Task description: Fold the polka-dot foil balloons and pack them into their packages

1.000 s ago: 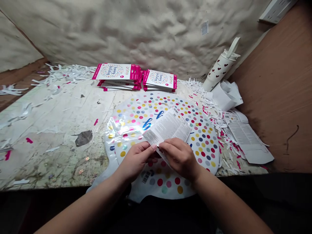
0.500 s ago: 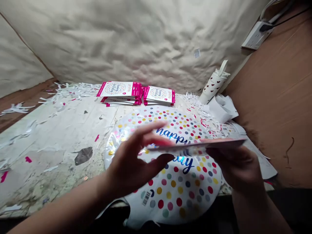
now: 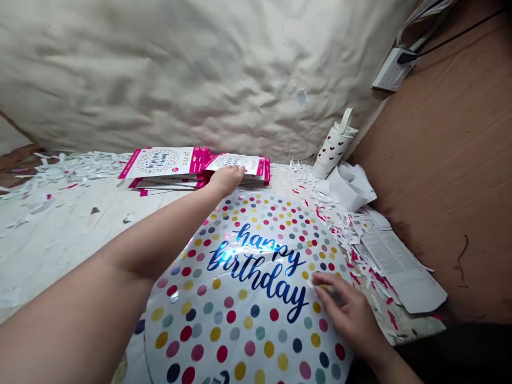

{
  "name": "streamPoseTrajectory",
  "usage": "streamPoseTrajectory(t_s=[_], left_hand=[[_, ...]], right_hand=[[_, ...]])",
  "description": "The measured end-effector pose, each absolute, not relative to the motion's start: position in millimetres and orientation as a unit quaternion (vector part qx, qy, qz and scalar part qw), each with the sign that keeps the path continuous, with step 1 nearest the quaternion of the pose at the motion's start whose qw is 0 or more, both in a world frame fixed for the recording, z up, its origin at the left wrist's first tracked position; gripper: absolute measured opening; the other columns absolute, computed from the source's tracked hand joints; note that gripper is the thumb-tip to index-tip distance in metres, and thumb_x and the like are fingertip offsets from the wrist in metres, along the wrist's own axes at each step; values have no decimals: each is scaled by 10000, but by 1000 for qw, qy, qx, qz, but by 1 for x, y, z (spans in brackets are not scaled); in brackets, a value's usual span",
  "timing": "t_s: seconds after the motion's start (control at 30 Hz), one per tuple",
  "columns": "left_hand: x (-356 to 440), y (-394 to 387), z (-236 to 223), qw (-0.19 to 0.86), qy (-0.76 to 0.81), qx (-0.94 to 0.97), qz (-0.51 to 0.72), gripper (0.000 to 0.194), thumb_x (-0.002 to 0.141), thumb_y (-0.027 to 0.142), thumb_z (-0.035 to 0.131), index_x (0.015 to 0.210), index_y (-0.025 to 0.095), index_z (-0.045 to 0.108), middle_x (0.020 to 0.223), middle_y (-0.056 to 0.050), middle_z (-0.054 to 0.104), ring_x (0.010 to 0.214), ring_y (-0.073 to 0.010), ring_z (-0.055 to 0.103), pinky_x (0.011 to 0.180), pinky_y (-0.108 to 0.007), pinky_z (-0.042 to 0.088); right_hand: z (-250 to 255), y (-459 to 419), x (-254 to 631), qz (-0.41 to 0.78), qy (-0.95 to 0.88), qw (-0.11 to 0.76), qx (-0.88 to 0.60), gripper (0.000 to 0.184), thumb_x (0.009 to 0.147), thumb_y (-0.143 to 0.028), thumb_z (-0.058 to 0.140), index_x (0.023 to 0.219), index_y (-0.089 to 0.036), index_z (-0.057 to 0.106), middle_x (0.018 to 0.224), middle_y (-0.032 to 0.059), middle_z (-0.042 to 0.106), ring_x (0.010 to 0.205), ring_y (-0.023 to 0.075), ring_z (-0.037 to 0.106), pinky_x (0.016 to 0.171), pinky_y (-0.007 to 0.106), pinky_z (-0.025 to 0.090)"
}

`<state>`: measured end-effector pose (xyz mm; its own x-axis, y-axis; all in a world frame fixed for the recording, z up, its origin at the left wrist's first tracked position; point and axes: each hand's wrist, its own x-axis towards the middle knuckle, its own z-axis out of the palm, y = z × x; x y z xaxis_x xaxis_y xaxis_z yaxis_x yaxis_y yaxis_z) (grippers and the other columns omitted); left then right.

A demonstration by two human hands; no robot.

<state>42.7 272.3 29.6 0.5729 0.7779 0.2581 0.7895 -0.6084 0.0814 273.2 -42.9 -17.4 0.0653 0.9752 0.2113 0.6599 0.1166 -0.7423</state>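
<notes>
The left hand (image 3: 226, 180), fingers loosely extended, rests on a stack of flat, pink-edged glossy packets (image 3: 248, 166) at the far edge of the scuffed white bench (image 3: 68, 205). The right hand (image 3: 346, 314), fingers spread, presses on a round, shiny foil balloon (image 3: 240, 314), polka-dotted and lettered in blue, lying flat on the bench. The hands, earlier together over a leaflet, now stand well apart.
</notes>
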Motion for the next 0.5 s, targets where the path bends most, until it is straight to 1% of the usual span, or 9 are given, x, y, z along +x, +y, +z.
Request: streamPoseTrajectory(t_s=[0.1, 0.13, 0.2, 0.27, 0.3, 0.37, 0.4, 0.43, 0.5], left_hand=[[51, 297, 25, 10, -462, -881, -103, 350, 782, 11, 425, 1097, 46, 575, 1047, -227, 623, 982, -301, 583, 820, -429, 425], [55, 299, 27, 7, -465, -880, -99, 336, 790, 28, 434, 1092, 61, 578, 1076, -216, 614, 1015, -301, 563, 836, -430, 416], [65, 290, 33, 4, -462, -881, -103, 344, 818, 68, 429, 1139, 86, 552, 1186, -203, 557, 1121, -300, 486, 894, -438, 378], [73, 259, 41, -4, -444, -890, -108, 350, 846, 106, 405, 1173, 101, 530, 1245, -186, 513, 1174, -291, 433, 929, -434, 350], [75, 234, 45, -15, -425, -899, -103, 333, 853, 124, 403, 1151, 113, 549, 1223, -167, 533, 1152, -278, 453, 921, -415, 361], [69, 166, 48, -63, -372, -924, -64, 215, 835, 189, 468, 951, 173, 649, 997, -77, 647, 943, -218, 572, 807, -326, 435], [62, 127, 48, -109, -326, -939, -28, 169, 822, 217, 502, 855, 210, 667, 887, -24, 669, 808, -169, 601, 728, -269, 457], [52, 88, 47, -195, -250, -948, 29, 157, 818, 235, 512, 799, 213, 666, 813, -10, 671, 723, -149, 602, 676, -247, 462], [30, 18, 40, -304, -163, -934, 93, 164, 783, 350, 581, 832, 209, 649, 814, -22, 666, 717, -166, 605, 645, -248, 476]], right_hand=[[-23, -65, 269, 181, -761, 271, -561, 209, 837, -254, 529, 1027, -246, 614, 1019, 64, 675, 992, 215, 622, 863, 356, 523], [-24, -72, 267, 174, -799, 232, -527, 269, 815, -286, 562, 1078, -248, 601, 1090, 74, 655, 1057, 234, 594, 905, 375, 499], [-25, -85, 265, 151, -856, 155, -470, 516, 749, -332, 633, 1244, -249, 512, 1288, 106, 540, 1207, 296, 476, 988, 450, 417], [-25, -95, 263, 133, -884, 89, -439, 702, 718, -284, 652, 1364, -241, 381, 1404, 131, 396, 1288, 343, 351, 1029, 527, 321], [-23, -99, 262, 138, -890, 70, -429, 705, 727, -231, 629, 1378, -238, 360, 1413, 130, 376, 1297, 341, 332, 1040, 540, 291], [-16, -103, 262, 184, -887, 56, -420, 593, 773, -156, 550, 1346, -236, 417, 1377, 102, 436, 1287, 287, 369, 1066, 494, 276], [-12, -103, 263, 220, -878, 59, -422, 519, 806, -140, 504, 1314, -234, 461, 1342, 79, 485, 1267, 245, 408, 1074, 444, 289], [-8, -103, 263, 256, -861, 69, -434, 455, 834, -133, 464, 1277, -232, 504, 1301, 57, 532, 1239, 204, 450, 1072, 390, 310], [-3, -101, 264, 316, -815, 100, -475, 374, 865, -146, 435, 1203, -223, 574, 1234, 36, 593, 1182, 160, 512, 1048, 316, 357]])
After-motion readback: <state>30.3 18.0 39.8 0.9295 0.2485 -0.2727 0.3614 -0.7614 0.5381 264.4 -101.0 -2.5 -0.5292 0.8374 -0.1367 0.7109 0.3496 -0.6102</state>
